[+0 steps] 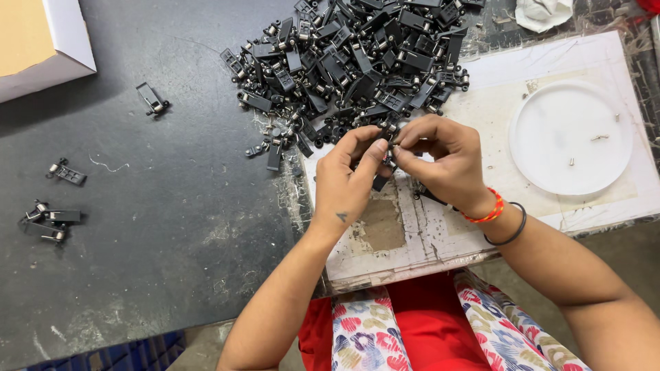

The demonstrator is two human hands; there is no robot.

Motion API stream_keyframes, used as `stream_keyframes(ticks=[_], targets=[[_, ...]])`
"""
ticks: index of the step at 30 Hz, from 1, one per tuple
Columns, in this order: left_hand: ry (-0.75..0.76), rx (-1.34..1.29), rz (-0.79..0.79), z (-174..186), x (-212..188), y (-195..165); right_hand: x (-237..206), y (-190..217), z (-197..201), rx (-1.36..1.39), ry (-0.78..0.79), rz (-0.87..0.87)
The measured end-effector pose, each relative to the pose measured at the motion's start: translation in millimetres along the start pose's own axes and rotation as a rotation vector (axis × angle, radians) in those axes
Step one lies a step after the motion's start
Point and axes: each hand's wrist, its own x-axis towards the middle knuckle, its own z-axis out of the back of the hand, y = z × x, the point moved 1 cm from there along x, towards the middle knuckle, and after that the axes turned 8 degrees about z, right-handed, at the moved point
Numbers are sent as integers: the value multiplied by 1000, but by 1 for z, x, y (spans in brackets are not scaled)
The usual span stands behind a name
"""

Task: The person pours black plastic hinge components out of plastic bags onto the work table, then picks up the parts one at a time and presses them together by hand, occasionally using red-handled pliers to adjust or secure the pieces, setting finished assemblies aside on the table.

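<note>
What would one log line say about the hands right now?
left hand: pinching small black part | right hand: pinching same part | behind: pile of black parts | right: white round lid

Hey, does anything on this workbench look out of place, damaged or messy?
Yes. The white board under both hands is worn, its surface torn through to brown near the left hand. A few small black plastic-and-metal parts lie scattered at the dark table's left, apart from the main heap. The right hand pinches one such part.

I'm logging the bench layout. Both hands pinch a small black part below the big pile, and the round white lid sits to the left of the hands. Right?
Not quite. The round white lid lies right of the hands, as the head view shows. Left hand and right hand do pinch a small black part below the pile.
</note>
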Motion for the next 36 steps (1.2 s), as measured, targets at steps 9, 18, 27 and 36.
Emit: stream_keyframes(ticks=[9, 18, 27, 36], targets=[[69, 7, 1, 5, -1, -2, 9, 24, -8, -547, 61, 311], [246, -28, 142, 22, 5, -7, 6, 33, -12, -725, 237, 553], [174, 47, 22, 19, -4, -19, 7, 27, -4, -368, 165, 187], [-10, 148, -154, 8, -9, -12, 8, 29, -10, -663, 148, 520]])
